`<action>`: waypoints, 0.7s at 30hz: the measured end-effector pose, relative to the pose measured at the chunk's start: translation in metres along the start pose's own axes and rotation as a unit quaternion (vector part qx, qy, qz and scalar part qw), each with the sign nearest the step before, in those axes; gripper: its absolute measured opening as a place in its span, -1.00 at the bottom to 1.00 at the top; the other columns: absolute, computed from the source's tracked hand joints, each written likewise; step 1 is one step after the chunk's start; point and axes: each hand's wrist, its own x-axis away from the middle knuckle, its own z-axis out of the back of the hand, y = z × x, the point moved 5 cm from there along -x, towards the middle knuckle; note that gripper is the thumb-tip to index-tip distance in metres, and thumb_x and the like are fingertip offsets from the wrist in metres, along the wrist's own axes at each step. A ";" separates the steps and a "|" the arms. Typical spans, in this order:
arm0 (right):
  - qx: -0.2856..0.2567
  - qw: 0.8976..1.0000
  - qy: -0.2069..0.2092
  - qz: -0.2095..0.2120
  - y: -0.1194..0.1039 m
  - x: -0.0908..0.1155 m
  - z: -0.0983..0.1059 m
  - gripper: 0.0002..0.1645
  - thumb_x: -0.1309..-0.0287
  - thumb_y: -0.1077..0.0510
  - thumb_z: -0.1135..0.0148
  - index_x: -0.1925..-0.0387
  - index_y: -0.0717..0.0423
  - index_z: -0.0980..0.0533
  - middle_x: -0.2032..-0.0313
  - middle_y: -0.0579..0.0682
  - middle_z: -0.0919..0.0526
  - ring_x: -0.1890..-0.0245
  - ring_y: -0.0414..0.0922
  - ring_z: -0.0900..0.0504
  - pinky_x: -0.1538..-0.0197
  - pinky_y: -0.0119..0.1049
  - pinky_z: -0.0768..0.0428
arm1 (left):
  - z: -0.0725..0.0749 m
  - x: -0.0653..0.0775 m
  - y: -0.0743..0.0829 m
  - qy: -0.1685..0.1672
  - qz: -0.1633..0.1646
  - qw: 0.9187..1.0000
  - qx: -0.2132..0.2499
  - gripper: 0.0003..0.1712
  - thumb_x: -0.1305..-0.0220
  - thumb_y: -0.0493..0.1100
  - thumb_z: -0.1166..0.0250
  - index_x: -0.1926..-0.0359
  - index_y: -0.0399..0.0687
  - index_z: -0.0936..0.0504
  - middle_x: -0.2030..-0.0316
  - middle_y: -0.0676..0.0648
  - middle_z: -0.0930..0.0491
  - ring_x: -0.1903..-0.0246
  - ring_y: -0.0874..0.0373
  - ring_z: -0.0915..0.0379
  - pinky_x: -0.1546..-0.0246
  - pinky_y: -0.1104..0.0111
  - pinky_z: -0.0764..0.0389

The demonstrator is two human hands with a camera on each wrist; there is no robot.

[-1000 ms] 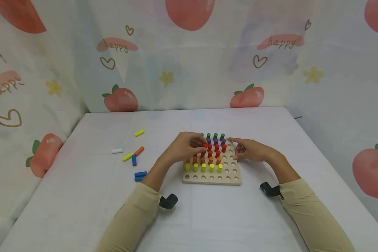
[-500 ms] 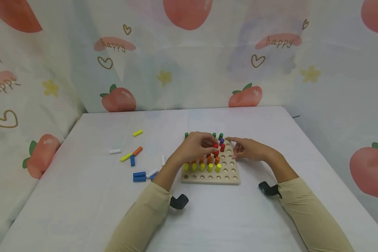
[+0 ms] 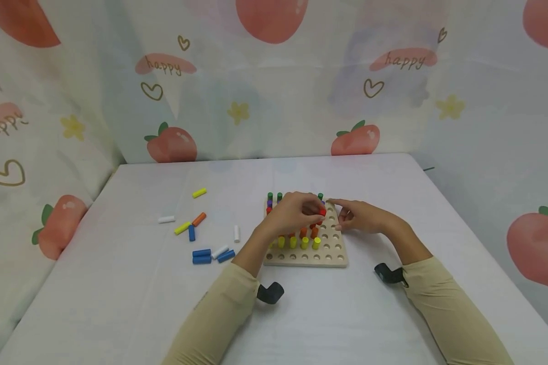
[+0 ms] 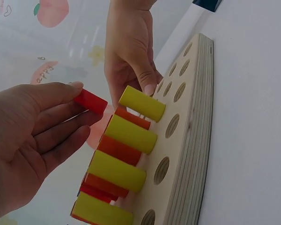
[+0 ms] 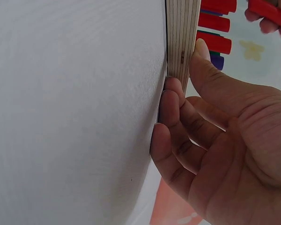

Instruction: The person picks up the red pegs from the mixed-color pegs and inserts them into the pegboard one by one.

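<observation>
A wooden pegboard (image 3: 306,262) lies on the table, with rows of pegs standing in its holes. Yellow pegs (image 3: 304,243) form the nearest row, with orange pegs (image 3: 314,232) behind; green pegs (image 3: 270,195) stand at the far side. My left hand (image 3: 292,213) pinches a red peg (image 4: 90,101) between thumb and fingertips, over the right part of the rows, hiding many pegs behind it. At the board's right edge my right hand (image 3: 365,217) grips the board, its thumb (image 5: 203,58) on the top face and its fingertips against the side.
Left of the board lie loose pegs: yellow ones (image 3: 199,192), white ones (image 3: 237,233), an orange one (image 3: 199,219) and several blue ones (image 3: 202,252). A fruit-patterned curtain (image 3: 255,111) stands behind the white table (image 3: 118,284).
My left hand has moved right across the board with the red peg between its fingers, uncovering white and blue pegs on the table. The right hand has stayed at the board's edge.
</observation>
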 end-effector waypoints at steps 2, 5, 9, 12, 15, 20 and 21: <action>-0.002 1.000 0.000 0.003 -0.001 0.001 0.000 -0.06 -0.32 0.11 -0.42 -0.56 0.26 -0.15 0.24 -0.03 -0.58 0.18 -0.06 -0.53 0.03 -0.12 -0.50 | -0.003 -0.001 0.000 -0.004 -0.003 1.000 0.000 -0.82 -0.39 -0.23 -0.41 0.02 -0.11 -0.71 0.21 0.10 -0.73 0.19 0.33 -0.63 0.09 0.51 -0.60; 0.000 1.000 0.001 0.003 -0.002 0.001 0.000 -0.05 -0.32 0.11 -0.42 -0.55 0.27 -0.15 0.24 -0.02 -0.58 0.20 -0.06 -0.53 0.07 -0.14 -0.51 | -0.007 -0.003 0.001 -0.007 -0.005 1.000 -0.001 -0.81 -0.39 -0.24 -0.40 0.01 -0.11 -0.71 0.21 0.10 -0.73 0.19 0.35 -0.62 0.10 0.51 -0.61; 0.004 1.000 0.002 -0.004 0.000 0.000 0.000 -0.06 -0.33 0.10 -0.41 -0.56 0.24 -0.15 0.24 -0.02 -0.58 0.21 -0.07 -0.52 0.09 -0.16 -0.51 | -0.012 -0.005 0.002 -0.008 0.001 1.000 -0.001 -0.79 -0.39 -0.23 -0.40 -0.01 -0.11 -0.71 0.19 0.10 -0.73 0.18 0.35 -0.63 0.07 0.51 -0.60; 0.006 1.000 0.000 -0.007 0.001 0.000 -0.001 -0.06 -0.33 0.11 -0.41 -0.56 0.24 -0.15 0.24 -0.03 -0.58 0.21 -0.07 -0.52 0.07 -0.14 -0.51 | -0.015 -0.006 0.000 -0.005 0.004 1.000 -0.005 -0.77 -0.39 -0.22 -0.41 -0.03 -0.12 -0.71 0.18 0.11 -0.73 0.17 0.36 -0.62 0.04 0.50 -0.58; 0.007 1.000 -0.002 -0.008 0.000 0.000 -0.001 -0.05 -0.33 0.11 -0.41 -0.57 0.24 -0.14 0.24 -0.03 -0.59 0.20 -0.07 -0.53 0.05 -0.12 -0.51 | -0.018 -0.007 -0.001 0.002 0.007 1.000 -0.009 -0.76 -0.39 -0.22 -0.41 -0.04 -0.13 -0.71 0.19 0.12 -0.72 0.18 0.35 -0.61 0.04 0.49 -0.58; 0.013 1.000 0.002 -0.010 -0.001 0.000 -0.001 -0.06 -0.33 0.11 -0.41 -0.56 0.24 -0.15 0.24 -0.03 -0.59 0.19 -0.07 -0.53 0.05 -0.12 -0.51 | -0.021 -0.007 -0.004 0.006 0.019 1.000 -0.010 -0.78 -0.40 -0.21 -0.40 -0.03 -0.09 -0.72 0.21 0.14 -0.70 0.19 0.34 -0.59 0.05 0.48 -0.58; 0.011 1.000 0.002 -0.008 -0.002 0.000 -0.001 -0.06 -0.34 0.10 -0.41 -0.56 0.25 -0.15 0.23 -0.03 -0.59 0.19 -0.07 -0.53 0.05 -0.12 -0.51 | -0.021 -0.007 -0.004 0.006 0.023 1.000 -0.011 -0.79 -0.40 -0.21 -0.40 -0.03 -0.08 -0.72 0.21 0.15 -0.70 0.19 0.34 -0.59 0.05 0.48 -0.58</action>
